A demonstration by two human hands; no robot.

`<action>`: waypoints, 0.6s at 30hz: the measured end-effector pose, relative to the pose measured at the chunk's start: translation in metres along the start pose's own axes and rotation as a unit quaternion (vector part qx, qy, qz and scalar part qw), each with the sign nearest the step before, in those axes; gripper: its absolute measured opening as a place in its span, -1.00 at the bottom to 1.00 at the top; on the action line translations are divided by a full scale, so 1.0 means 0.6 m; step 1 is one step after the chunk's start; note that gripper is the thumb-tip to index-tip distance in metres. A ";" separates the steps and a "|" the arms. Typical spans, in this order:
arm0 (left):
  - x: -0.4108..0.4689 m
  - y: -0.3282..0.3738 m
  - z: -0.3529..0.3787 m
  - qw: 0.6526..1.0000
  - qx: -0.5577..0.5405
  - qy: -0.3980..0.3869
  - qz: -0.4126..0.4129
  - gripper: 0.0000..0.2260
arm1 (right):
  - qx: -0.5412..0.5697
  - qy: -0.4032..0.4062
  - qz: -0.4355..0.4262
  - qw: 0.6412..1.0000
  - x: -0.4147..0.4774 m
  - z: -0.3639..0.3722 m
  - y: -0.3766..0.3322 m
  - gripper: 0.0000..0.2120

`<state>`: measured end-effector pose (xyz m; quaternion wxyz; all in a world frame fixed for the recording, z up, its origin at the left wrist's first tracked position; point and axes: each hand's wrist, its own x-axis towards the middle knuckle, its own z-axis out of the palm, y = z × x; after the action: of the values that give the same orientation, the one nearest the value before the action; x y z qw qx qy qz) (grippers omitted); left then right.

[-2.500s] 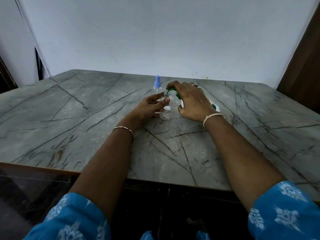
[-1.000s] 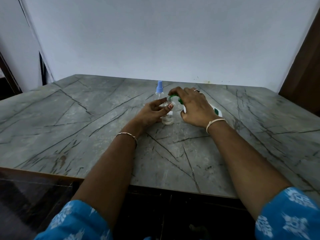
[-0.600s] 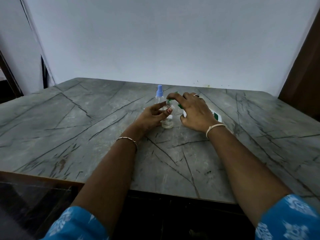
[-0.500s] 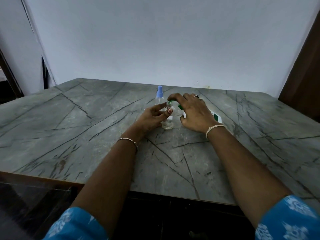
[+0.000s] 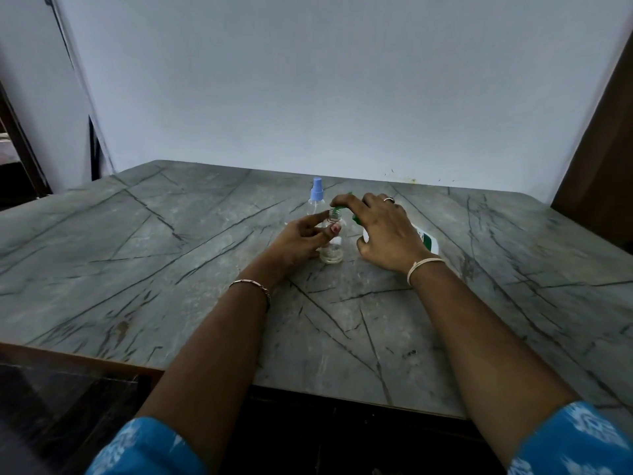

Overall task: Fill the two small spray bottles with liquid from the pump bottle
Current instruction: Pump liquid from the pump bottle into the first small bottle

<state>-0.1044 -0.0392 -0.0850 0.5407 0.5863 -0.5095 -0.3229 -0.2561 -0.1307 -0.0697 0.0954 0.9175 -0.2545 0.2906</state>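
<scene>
On the table [image 5: 171, 269], left hand [image 5: 301, 240] pinches spray bottle [image 5: 331, 255], right hand [image 5: 387, 231] grips pump bottle [image 5: 431, 245], label [image 5: 424, 238] unreadable.

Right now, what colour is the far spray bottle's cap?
The cap is light blue, clearest in the head view.

The right hand [image 5: 387, 231] now stretches its forefinger farther along the green pump spout [image 5: 339, 209], over the small clear uncapped bottle [image 5: 331, 255].

What you wear
Blue white-patterned sleeves [image 5: 147, 447]; a thin metal bracelet [image 5: 251, 286] behind your left hand [image 5: 301, 238], a pale band [image 5: 423, 265] behind your right hand [image 5: 387, 231], a ring [image 5: 388, 199] on it.
</scene>
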 end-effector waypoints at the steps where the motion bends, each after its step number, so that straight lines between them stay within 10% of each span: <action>1: 0.000 0.000 0.000 1.000 -0.001 -0.001 -0.001 -0.55 | 0.004 0.000 0.004 1.000 0.001 0.000 -0.001 -0.34; 18: 0.009 -0.008 -0.001 1.000 -0.019 -0.004 -0.015 -0.53 | 0.007 -0.004 0.001 1.000 0.000 0.001 0.004 -0.31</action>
<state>-0.1009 -0.0447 -0.0884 0.5452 0.5821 -0.4966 -0.3427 -0.2572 -0.1329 -0.0699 0.0872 0.9192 -0.2536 0.2885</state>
